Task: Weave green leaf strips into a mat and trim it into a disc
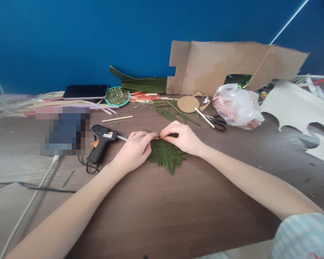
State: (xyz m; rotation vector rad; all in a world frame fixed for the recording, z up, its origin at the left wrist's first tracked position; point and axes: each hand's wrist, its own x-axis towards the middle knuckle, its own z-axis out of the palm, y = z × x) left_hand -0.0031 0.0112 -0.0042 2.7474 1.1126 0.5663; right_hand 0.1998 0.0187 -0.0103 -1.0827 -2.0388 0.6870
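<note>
A mat of woven green leaf strips [166, 156] lies on the table in front of me, its loose ends fanning toward me. At its far edge the fingertips of my left hand [135, 149] and my right hand [182, 138] meet, each pinching the strips. My fingers hide the exact spot they grip. Just left of my left hand rests a black glue gun [102, 140] with a glue stick pointing toward that hand. Beyond my right hand lie a round cardboard disc [188, 103], a thin wooden stick [205, 118] and black-handled scissors [218, 123].
Along the blue wall stand a cut cardboard sheet [205, 66], long green leaves [145, 85], a green-rimmed woven disc [117, 97] and a phone [85, 92]. A plastic bag [239, 108] and white cut-out card [288, 104] are right. Cables [29, 207] run across the left.
</note>
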